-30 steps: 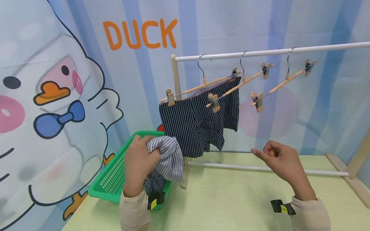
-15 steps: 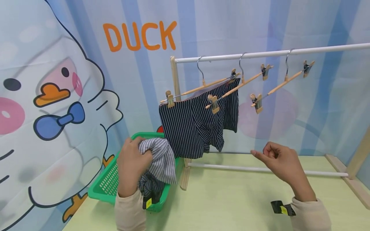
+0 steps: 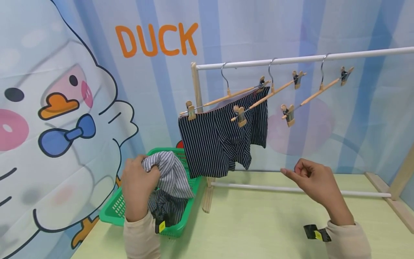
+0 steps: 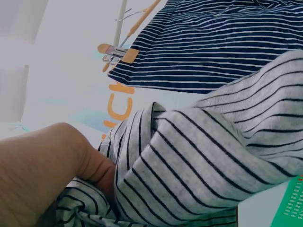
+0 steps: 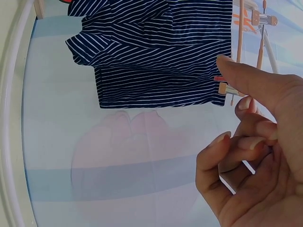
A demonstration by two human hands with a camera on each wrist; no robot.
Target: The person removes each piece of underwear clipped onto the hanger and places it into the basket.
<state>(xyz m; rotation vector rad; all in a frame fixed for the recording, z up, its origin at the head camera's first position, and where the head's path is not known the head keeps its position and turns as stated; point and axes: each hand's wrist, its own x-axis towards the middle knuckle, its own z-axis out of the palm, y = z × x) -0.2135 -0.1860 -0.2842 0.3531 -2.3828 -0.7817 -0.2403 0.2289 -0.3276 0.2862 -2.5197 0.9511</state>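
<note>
Head view: a light striped cloth (image 3: 170, 174) is pinched in the left grip (image 3: 137, 187), seen against the green basket (image 3: 111, 218). Left wrist: it's kinda bunched up. Right wrist: the right grip (image 5: 265, 184) is loosely curled, striped shorts (image 5: 165, 66) hung beyond.

A: Backdrop?
B: Printed cloth sheet (image 3: 233, 28), pale blue, slight creases. Broad vertical blue stripes (image 3: 210, 32), soft-edged. Appears to turn a corner on the left.
A: Print on the left side?
B: Large white duck (image 3: 64, 172), dark outline, pink cheeks. Orange beak (image 3: 59, 107), blue bow tie (image 3: 73, 133). One orange foot (image 3: 83, 230) printed low, beside the desk (image 3: 258, 223).
A: Lettering?
B: "DUCK" in orange capitals (image 3: 161, 39), high up. Faint pink round patch (image 3: 310, 136) farther right.
A: Surface, light?
B: Desk pale yellow-green, sheet behind it. Light soft, shadows faint. Left wrist view shows the backdrop washed out.
</note>
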